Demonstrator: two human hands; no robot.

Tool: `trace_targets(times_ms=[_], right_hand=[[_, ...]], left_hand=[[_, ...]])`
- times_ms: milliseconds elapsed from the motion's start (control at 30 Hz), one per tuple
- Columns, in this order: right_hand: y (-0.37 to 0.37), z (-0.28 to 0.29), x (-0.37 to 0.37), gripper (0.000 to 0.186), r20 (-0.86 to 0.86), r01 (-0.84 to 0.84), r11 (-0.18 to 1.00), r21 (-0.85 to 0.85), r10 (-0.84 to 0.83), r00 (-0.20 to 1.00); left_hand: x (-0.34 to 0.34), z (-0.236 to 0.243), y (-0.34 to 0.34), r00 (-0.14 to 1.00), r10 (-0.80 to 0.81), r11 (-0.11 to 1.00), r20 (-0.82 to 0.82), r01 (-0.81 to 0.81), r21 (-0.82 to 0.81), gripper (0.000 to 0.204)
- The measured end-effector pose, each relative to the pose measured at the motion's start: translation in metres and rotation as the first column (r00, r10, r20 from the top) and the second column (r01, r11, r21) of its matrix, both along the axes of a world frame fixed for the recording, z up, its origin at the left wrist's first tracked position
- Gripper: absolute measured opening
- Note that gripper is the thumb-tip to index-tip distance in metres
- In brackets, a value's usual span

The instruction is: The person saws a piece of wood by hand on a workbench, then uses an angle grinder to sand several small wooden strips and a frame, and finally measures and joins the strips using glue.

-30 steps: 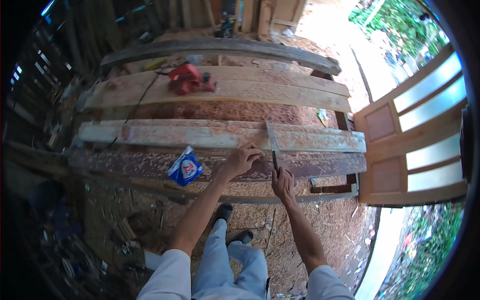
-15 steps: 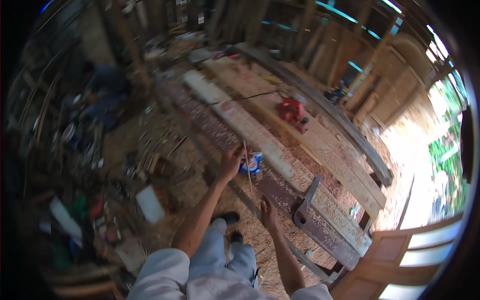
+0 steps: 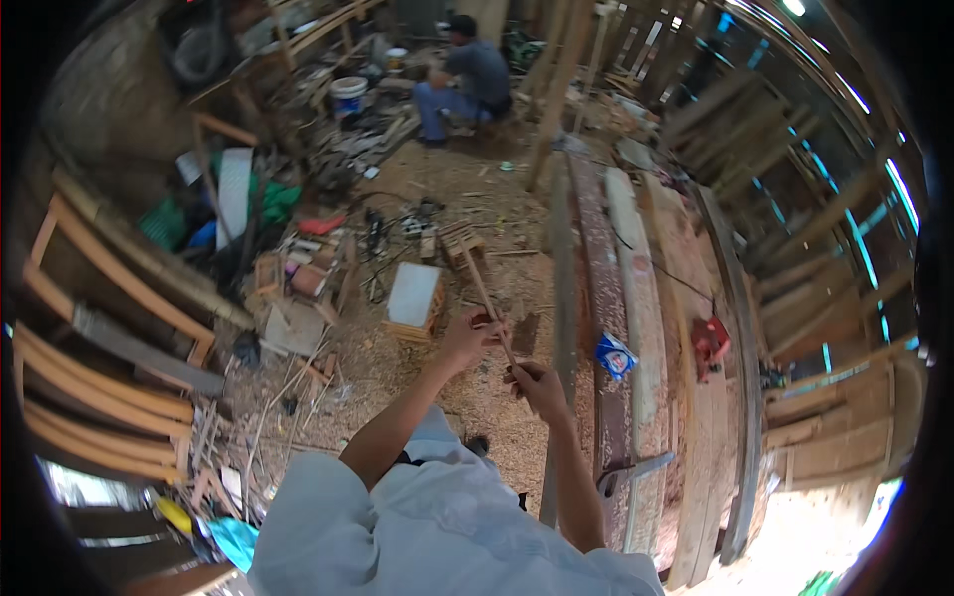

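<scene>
At the centre of the view, just above your lap, both your hands close on a thin wooden strip (image 3: pixel 489 298). Your left hand (image 3: pixel 465 338) has its grip pinched around the strip's middle, fingers curled over it; your right hand (image 3: pixel 537 382) has its grip pressed together on the strip's lower end, toward 5 o'clock of the left. The strip runs up and away toward 11 o'clock, its far end free in the air over the sawdust-covered floor (image 3: pixel 397 358).

By the look of it, you are holding the strip up to inspect or size it, off the surface, so the step in hand is a check rather than a cut. The next move calls for a steady two-handed hold and a turn toward 3 o'clock, where the long planks (image 3: pixel 636 298) lie side by side on the surface.

On those planks, at 3 o'clock of your right hand, lies a small blue and white packet (image 3: pixel 616 356), and further out a red power tool (image 3: pixel 709 343) with its cable trailing. At 10 o'clock stands a small white-topped stool (image 3: pixel 412 296). Far off at 12 o'clock another person (image 3: pixel 467 74) crouches near a white bucket (image 3: pixel 348 96).
</scene>
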State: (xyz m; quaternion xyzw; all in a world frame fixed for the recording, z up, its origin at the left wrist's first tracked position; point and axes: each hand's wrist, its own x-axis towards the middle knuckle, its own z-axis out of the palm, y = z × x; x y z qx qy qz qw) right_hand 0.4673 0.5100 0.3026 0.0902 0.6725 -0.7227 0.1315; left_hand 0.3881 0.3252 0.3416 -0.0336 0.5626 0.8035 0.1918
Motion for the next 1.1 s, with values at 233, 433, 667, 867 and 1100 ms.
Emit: trace_targets(times_ms=[233,433,667,867,1100], right_hand=[[-0.082,0.013,-0.068,0.024,-0.039,-0.347,0.877,0.333,0.38,0.924],[-0.192,0.002,-0.145,0.024,0.193,-0.618,0.651,0.442,0.604,0.773],[-0.317,-0.061,-0.197,0.022,0.206,-0.715,0.67,0.199,0.685,0.699],[-0.39,-0.075,-0.209,0.02,0.216,-0.729,0.683,0.044,0.706,0.674],[-0.433,-0.084,-0.251,0.024,0.192,-0.83,0.548,0.108,0.807,0.558]], left_hand=[[-0.019,-0.041,-0.156,0.858,0.513,0.85,0.015,-0.511,0.126,0.021],[-0.018,-0.081,-0.295,0.683,0.73,0.677,-0.007,-0.722,0.141,0.021],[-0.049,-0.133,-0.379,0.631,0.77,0.622,0.092,-0.775,0.11,0.021],[-0.061,-0.144,-0.387,0.817,0.568,0.823,0.095,-0.564,-0.069,0.017],[-0.087,-0.16,-0.429,0.81,0.586,0.809,0.027,-0.583,-0.073,0.022]])
